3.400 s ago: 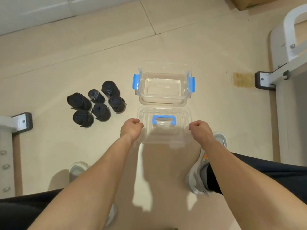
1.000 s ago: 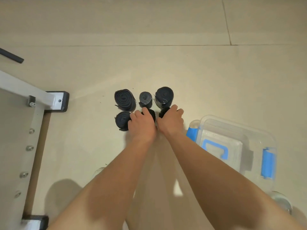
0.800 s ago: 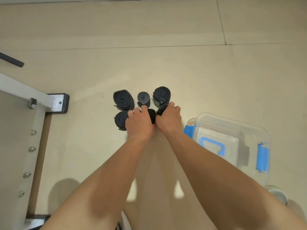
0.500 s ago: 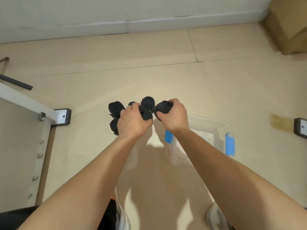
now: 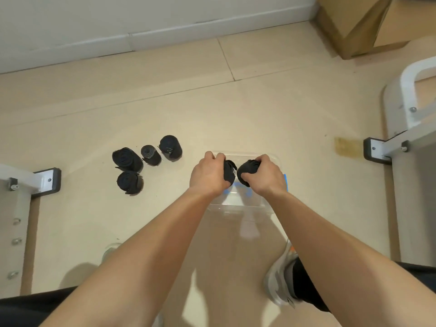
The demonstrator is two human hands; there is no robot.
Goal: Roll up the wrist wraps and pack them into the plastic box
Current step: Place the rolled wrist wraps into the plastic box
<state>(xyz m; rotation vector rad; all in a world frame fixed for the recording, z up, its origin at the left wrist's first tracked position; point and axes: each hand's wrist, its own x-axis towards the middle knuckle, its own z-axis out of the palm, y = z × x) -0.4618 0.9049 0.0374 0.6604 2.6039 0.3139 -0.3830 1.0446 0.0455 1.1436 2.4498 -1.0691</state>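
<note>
Grip on both sides: left hand (image 5: 207, 177) clasps left wrap (image 5: 229, 173), right hand (image 5: 265, 179) clasps right wrap (image 5: 247, 170), both straight above the plastic box (image 5: 238, 206).

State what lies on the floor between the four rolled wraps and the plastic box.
Nothing: in the head view, only bare floor separates the four rolled wraps from the plastic box.

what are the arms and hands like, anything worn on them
Nothing worn that shows: the left hand and right hand have no gloves, and neither wrist carries a watch or band. Both forearms are uncovered, with no sleeve in view.
</note>
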